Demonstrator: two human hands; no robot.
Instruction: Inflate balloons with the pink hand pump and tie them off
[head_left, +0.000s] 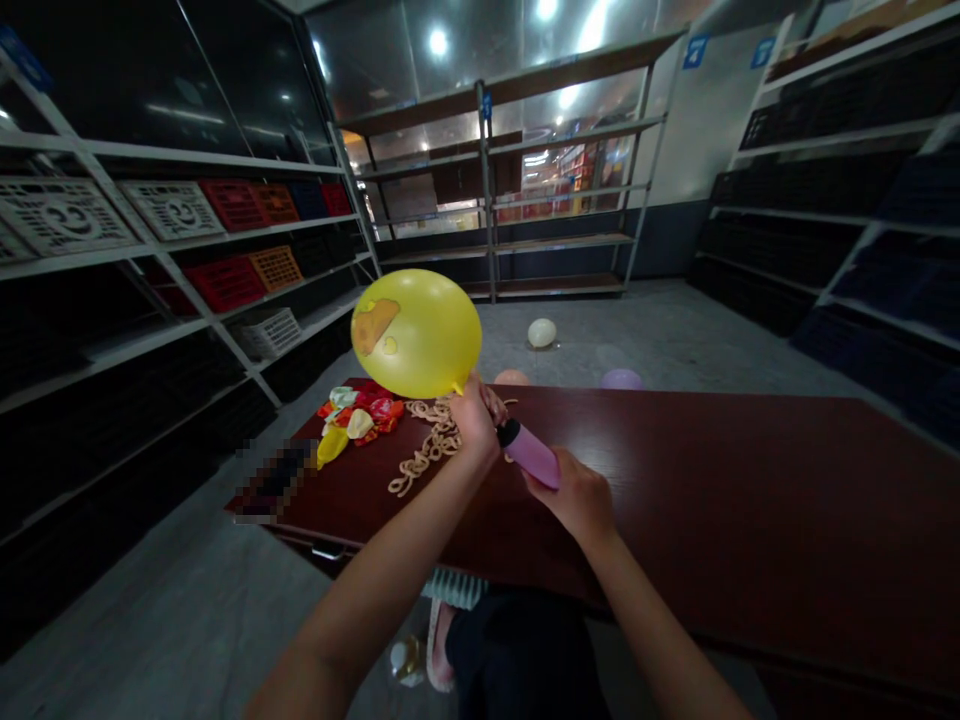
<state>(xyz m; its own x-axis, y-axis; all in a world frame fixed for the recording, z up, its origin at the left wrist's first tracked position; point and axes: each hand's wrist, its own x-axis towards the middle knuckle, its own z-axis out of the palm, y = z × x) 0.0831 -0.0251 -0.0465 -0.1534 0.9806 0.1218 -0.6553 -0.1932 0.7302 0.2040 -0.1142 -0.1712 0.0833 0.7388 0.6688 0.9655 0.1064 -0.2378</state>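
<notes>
An inflated yellow balloon with an orange-brown print rises above the table, its neck at the fingers of my left hand. That hand is closed round the balloon's neck, beside the black end of a pink hand pump. My right hand grips the pump's pink body from below and to the right. The pump's nozzle is hidden behind my left hand. Left of my hands, tan rubber bands or similar loops lie in a loose heap, with several uninflated balloons in mixed colours behind them.
The dark red table stretches to the right. A blurred dark object lies at its left corner. On the floor beyond are a white balloon, a purple balloon and a peach balloon. Shelves with crates stand left.
</notes>
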